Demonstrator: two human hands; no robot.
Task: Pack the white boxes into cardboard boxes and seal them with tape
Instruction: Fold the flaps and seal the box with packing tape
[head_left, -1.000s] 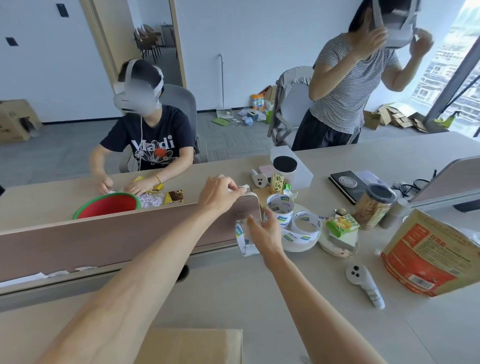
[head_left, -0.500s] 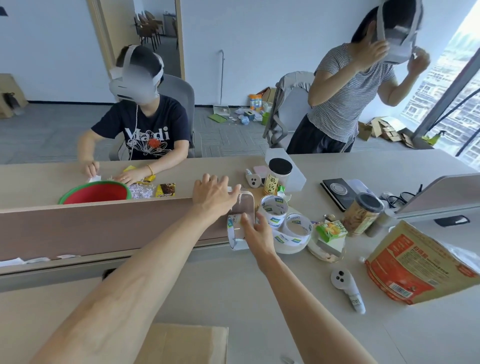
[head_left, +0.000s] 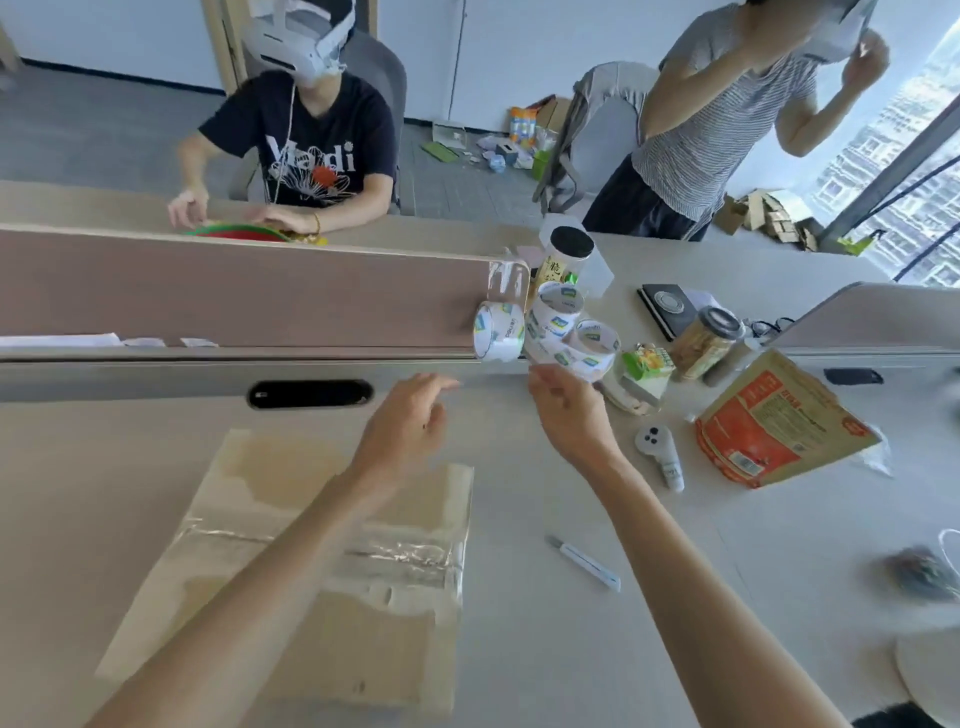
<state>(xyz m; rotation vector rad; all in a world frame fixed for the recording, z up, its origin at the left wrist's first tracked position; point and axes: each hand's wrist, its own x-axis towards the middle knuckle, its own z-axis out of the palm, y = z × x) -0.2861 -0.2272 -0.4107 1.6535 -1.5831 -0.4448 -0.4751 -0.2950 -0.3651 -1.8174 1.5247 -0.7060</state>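
A flat-topped cardboard box lies on the desk at the lower left, with clear tape across its top. My left hand hovers just beyond the box, fingers loosely curled and holding nothing. My right hand is raised just below a cluster of tape rolls, its fingertips close together; blur hides whether they pinch anything. One tape roll sits at the end of the desk divider, with a strip of tape stuck to the divider's corner.
A white utility knife lies right of the box. A controller, an orange-red bag, jars and a green carton crowd the right side. Two people are beyond the divider.
Both hands have drawn back from the divider's end, and my right hand has let go of the tape roll there. The view has tilted down, showing the taped box.
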